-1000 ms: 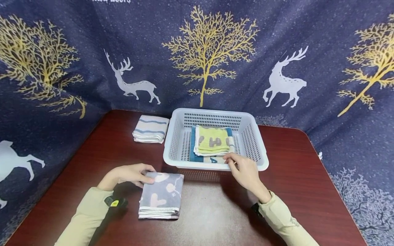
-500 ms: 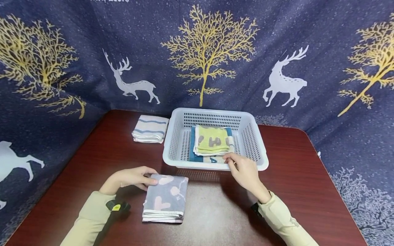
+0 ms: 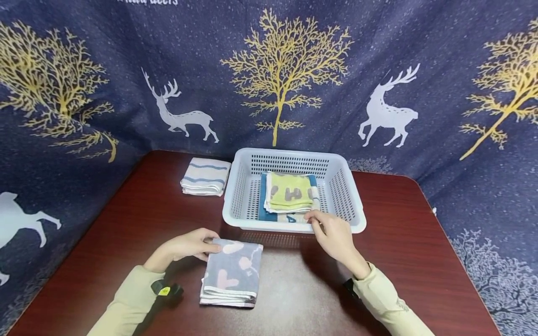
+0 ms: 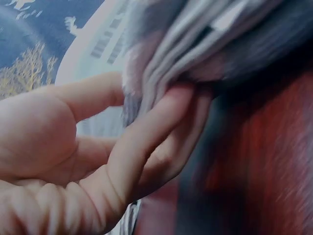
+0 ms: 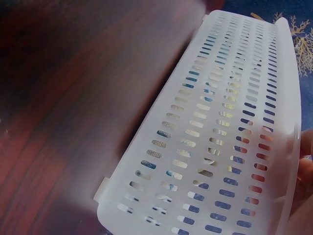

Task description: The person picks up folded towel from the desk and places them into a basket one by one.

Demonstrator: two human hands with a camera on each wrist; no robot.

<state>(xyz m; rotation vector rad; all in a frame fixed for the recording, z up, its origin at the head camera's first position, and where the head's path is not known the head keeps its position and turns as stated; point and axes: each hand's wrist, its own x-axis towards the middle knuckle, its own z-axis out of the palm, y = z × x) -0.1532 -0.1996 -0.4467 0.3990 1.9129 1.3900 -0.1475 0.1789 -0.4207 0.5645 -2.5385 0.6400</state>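
Note:
My left hand pinches the upper left corner of a folded grey towel with pale pink shapes and white edges. In the left wrist view the fingers lie under the towel's stacked layers, thumb on the other side. At the front rim of a white plastic basket, my right hand grips the edge, fingertips hooked over it. The right wrist view has the basket's slotted wall in front, with part of that hand at the right edge.
Inside the basket a folded yellow-green towel lies on a blue and cream towel. Left of the basket, a folded white towel with blue stripes rests on the dark red table. A printed curtain hangs behind.
My left hand has moved right and slightly nearer to me, bringing the grey towel along. My right hand and the basket have stayed in place.

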